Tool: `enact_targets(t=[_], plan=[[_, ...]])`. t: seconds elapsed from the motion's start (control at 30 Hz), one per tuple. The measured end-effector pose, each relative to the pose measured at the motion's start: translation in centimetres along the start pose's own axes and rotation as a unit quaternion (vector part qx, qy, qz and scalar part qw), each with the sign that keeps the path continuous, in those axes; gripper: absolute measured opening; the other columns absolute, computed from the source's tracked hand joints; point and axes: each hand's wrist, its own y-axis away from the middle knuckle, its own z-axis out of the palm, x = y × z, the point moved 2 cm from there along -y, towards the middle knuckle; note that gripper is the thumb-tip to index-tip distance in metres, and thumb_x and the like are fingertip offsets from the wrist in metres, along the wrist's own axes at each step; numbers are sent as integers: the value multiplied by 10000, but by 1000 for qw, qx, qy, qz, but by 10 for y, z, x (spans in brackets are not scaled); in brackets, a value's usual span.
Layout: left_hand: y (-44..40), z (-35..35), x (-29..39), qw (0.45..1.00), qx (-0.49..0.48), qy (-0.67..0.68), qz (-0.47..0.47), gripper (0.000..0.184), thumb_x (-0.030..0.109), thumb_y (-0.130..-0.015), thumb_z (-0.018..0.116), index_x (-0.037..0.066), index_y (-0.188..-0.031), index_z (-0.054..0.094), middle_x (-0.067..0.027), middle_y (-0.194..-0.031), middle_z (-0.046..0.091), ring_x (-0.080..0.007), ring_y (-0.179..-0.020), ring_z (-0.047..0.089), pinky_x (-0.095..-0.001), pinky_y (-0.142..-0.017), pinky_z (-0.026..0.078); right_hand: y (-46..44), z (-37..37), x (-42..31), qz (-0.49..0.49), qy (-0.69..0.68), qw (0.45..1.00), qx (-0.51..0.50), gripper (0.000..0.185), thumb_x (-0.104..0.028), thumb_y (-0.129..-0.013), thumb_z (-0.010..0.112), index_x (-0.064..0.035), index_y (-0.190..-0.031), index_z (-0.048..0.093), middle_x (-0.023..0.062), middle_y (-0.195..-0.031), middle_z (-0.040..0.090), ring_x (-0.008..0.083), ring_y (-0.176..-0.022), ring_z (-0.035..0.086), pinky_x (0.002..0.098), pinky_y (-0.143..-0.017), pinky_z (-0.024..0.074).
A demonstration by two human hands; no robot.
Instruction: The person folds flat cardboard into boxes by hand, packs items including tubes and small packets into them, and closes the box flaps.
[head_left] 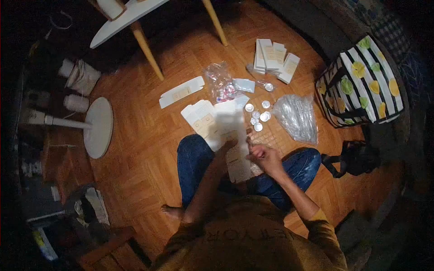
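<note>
Between my knees lie flat white cardboard sheets with beige printing. My left hand point(227, 147) is over the printed white sheet point(238, 165); its fingers are dark and blurred. My right hand point(266, 158) is closed at the right edge of that sheet, and what it may hold is too small to make out. Beyond my hands are several small round silver tins point(258, 116), a clear plastic bag with pink and red bits point(221, 83), and a bundle of clear plastic point(296, 118). Another flat white carton point(181, 92) lies at the upper left.
Stacked white boxes point(271, 56) lie on the wooden floor at the back. A striped bag with lemon print point(361, 83) stands at the right, with a black strapped item point(357, 158) below it. A white table point(124, 20) is at top left, a round white base point(98, 128) at left.
</note>
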Motion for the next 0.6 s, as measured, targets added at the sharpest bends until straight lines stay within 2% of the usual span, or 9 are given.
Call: enact_targets(t=[0.03,0.07,0.13,0.23,0.33,0.4,0.53,0.57,0.6], plan=[[-7,3,-7,1000,-21,0,-8,463,317,-849,531,24,-1198,447,-124,-1048,559,-223,-918,573,-372,-806,481,8,-17,-34,-58,123,989,55,252,4,-737,661,-11,-982,601,107,-927,599,227,-853,587,326,-747,478],[-11,6,-12,999,-44,-1,-17,502,338,-833,548,10,-1197,438,-143,-999,571,-242,-892,587,-388,-767,507,9,-27,-56,-60,122,989,50,252,4,-737,661,-11,-982,601,107,-927,599,227,-853,587,326,-747,478],[-2,24,-14,996,-50,-49,-50,459,327,-839,547,29,-1177,464,-112,-997,575,-209,-889,580,-342,-781,485,13,-46,-101,-296,184,931,107,345,-3,-736,644,-32,-1072,573,131,-1058,565,292,-982,555,345,-832,450],[7,44,-23,984,-33,-125,-126,425,328,-805,599,61,-1124,512,-55,-925,580,-154,-827,572,-266,-740,457,11,-52,-134,-351,247,901,57,440,-3,-725,643,-41,-1148,529,133,-1128,529,305,-1056,504,356,-869,427],[22,70,-19,981,-53,-140,-123,473,375,-776,620,70,-1123,520,-37,-900,565,-142,-813,552,-257,-724,439,7,-56,-130,-336,256,905,48,500,-27,-702,662,-62,-1179,514,135,-1073,537,311,-1026,506,367,-856,430],[31,71,-19,963,29,-184,-194,514,400,-763,628,70,-1141,515,-24,-868,554,-126,-788,536,-255,-709,427,6,-58,-131,-316,261,911,46,506,-36,-699,667,-67,-1181,515,137,-1065,535,310,-1011,509,367,-848,432],[19,64,-30,969,-61,-216,-107,543,425,-754,631,71,-1148,513,-18,-841,551,-118,-753,532,-235,-683,423,3,-71,-128,-297,247,920,71,346,-65,-680,692,-42,-1007,583,126,-930,567,296,-890,544,365,-782,444],[20,62,-34,979,-59,-160,-110,540,425,-763,623,63,-1147,511,-19,-833,552,-121,-741,534,-236,-685,427,1,-75,-126,-271,246,929,54,279,-71,-673,699,-31,-932,600,119,-884,577,289,-849,554,364,-757,446],[21,62,-35,987,-55,-104,-112,537,425,-773,615,55,-1146,510,-20,-825,553,-124,-729,537,-237,-687,432,2,-76,-130,-297,296,906,58,185,-77,-676,696,-29,-828,601,106,-803,584,283,-789,562,363,-709,440]])
